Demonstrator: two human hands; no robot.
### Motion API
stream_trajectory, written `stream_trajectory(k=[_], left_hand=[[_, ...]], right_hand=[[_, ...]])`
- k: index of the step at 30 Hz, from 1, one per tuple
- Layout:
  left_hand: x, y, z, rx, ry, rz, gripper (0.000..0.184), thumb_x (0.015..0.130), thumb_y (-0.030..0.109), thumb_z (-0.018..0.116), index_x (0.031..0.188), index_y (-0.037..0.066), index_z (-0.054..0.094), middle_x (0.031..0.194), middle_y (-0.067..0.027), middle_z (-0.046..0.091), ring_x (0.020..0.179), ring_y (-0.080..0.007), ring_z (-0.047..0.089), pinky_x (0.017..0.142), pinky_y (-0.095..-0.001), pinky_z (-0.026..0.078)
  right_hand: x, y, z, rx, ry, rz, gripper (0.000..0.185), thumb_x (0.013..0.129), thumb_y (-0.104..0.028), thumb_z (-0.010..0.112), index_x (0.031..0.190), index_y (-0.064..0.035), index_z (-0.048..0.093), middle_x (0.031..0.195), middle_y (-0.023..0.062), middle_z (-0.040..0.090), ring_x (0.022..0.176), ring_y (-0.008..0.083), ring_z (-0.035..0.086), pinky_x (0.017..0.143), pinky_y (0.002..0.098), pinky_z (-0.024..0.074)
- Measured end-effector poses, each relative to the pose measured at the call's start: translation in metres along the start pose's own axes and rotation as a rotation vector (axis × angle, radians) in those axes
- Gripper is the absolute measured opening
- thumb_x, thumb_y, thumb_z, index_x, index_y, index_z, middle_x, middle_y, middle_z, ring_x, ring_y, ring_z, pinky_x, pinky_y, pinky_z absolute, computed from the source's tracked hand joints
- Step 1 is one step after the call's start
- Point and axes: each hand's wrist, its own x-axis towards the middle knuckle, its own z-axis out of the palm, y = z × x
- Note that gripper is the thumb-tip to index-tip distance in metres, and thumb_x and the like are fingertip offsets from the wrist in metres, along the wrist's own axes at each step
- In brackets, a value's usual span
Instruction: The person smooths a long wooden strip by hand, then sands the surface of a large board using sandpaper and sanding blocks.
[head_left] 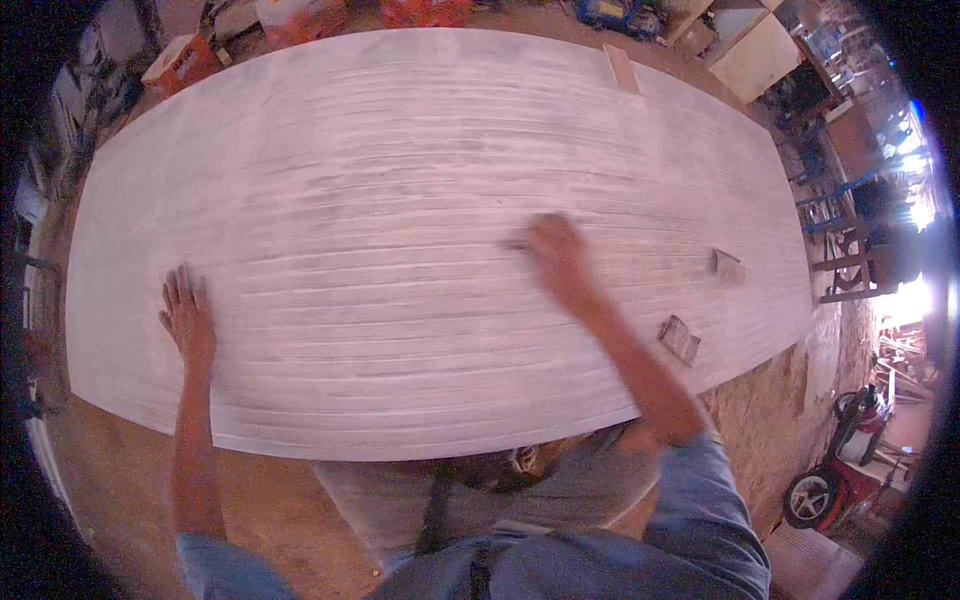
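Note:
A large white grooved panel (pixel 400 200) spans the view in front of me. My left hand (pixel 187 312) lies flat on its left part, fingers spread, holding nothing. Right of the middle, my right hand (pixel 556 248) is closed and blurred over the grooves. A small dark edge shows at its fingertips, but I cannot make out what it is. To the right of that hand, two small greyish folded pieces lie on the panel, one (pixel 680 341) near my right forearm and the other (pixel 727 265) farther right.
A short wooden strip (pixel 621 70) lies at the panel's far edge. An orange crate (pixel 182 66) stands at the back left. Wooden furniture (pixel 755 55) is at the back right, and a red wheeled vehicle (pixel 835 475) stands at the lower right.

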Motion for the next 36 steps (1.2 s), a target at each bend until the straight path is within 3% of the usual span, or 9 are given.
stream_trajectory(k=[6,9,14,16,19,25,27,29,36], left_hand=[[-0.002,0.009,-0.022,-0.033,-0.037,-0.023,0.054,0.097,0.046,0.033,0.143,0.019,0.031,0.149,-0.0086,0.027,0.138,-0.0258,0.022,0.108,-0.058,0.015],[-0.002,-0.005,-0.002,-0.014,0.024,0.028,0.053,0.097,0.045,0.035,0.142,0.018,0.033,0.149,-0.0082,0.028,0.138,-0.0251,0.023,0.108,-0.0572,0.016],[-0.004,-0.009,-0.001,-0.069,0.097,0.063,0.051,0.096,0.041,0.037,0.141,0.018,0.035,0.148,-0.0083,0.03,0.138,-0.0253,0.023,0.108,-0.056,0.016],[-0.004,-0.008,-0.003,-0.088,0.086,0.05,0.05,0.096,0.041,0.037,0.141,0.018,0.035,0.148,-0.0086,0.03,0.138,-0.0255,0.023,0.108,-0.0557,0.015],[-0.004,-0.005,-0.004,-0.122,0.067,0.028,0.05,0.096,0.04,0.037,0.141,0.017,0.035,0.148,-0.0093,0.029,0.138,-0.0261,0.023,0.109,-0.0553,0.015],[-0.007,0.01,-0.029,-0.073,0.041,-0.013,0.05,0.096,0.04,0.038,0.141,0.017,0.035,0.148,-0.0092,0.029,0.138,-0.0265,0.023,0.109,-0.0544,0.016],[-0.006,0.008,-0.028,-0.071,0.057,-0.002,0.05,0.096,0.04,0.039,0.14,0.017,0.037,0.148,-0.0089,0.03,0.137,-0.0257,0.024,0.109,-0.0545,0.016],[-0.005,-0.002,-0.02,-0.071,0.057,0.018,0.049,0.096,0.04,0.039,0.14,0.017,0.037,0.147,-0.0089,0.031,0.137,-0.0255,0.025,0.109,-0.0542,0.017],[-0.002,-0.009,-0.016,-0.089,0.091,0.074,0.046,0.097,0.035,0.039,0.138,0.015,0.04,0.145,-0.0092,0.034,0.136,-0.0246,0.027,0.109,-0.0494,0.017]], right_hand=[[0.104,-0.141,0.031,0.275,-0.033,-0.131,0.026,0.081,-0.005,0.05,0.106,-0.0067,0.059,0.116,0.0147,0.056,0.114,0.0326,0.05,0.103,0.0452,0.0356],[0.054,-0.06,0.025,0.213,-0.027,-0.173,0.023,0.082,-0.006,0.05,0.102,-0.0052,0.059,0.111,0.0165,0.057,0.11,0.0314,0.051,0.099,0.0462,0.0376],[-0.106,0.151,-0.064,-0.122,-0.036,0.197,0.025,0.075,-0.004,0.059,0.099,-0.0032,0.063,0.11,0.0157,0.059,0.109,0.0349,0.052,0.096,0.0472,0.0394],[-0.114,0.17,-0.109,-0.12,-0.085,0.492,0.024,0.076,-0.005,0.059,0.099,-0.0027,0.063,0.108,0.0176,0.059,0.108,0.0372,0.052,0.096,0.0462,0.0397],[-0.104,0.177,-0.06,-0.126,-0.047,0.307,0.03,0.075,-0.009,0.062,0.104,-0.0069,0.062,0.117,0.0168,0.056,0.113,0.0376,0.048,0.1,0.0519,0.0342],[0.1,-0.087,-0.007,0.248,-0.296,-0.058,0.025,0.079,-0.003,0.052,0.101,-0.0061,0.061,0.107,0.0158,0.058,0.108,0.0339,0.051,0.098,0.0466,0.0382],[0.133,-0.138,0.043,0.2,0.059,-0.213,0.022,0.077,-0.002,0.054,0.098,-0.0064,0.059,0.101,0.0114,0.057,0.103,0.0281,0.053,0.095,0.0427,0.0409],[0.145,-0.153,0.033,0.239,-0.029,-0.208,0.022,0.078,-0.003,0.053,0.099,-0.0064,0.058,0.102,0.0114,0.057,0.105,0.028,0.052,0.097,0.0419,0.0401],[-0.006,0.073,-0.047,-0.015,-0.315,0.058,0.029,0.075,-0.004,0.055,0.102,-0.0091,0.063,0.107,0.011,0.058,0.109,0.0342,0.05,0.1,0.0474,0.0363]])
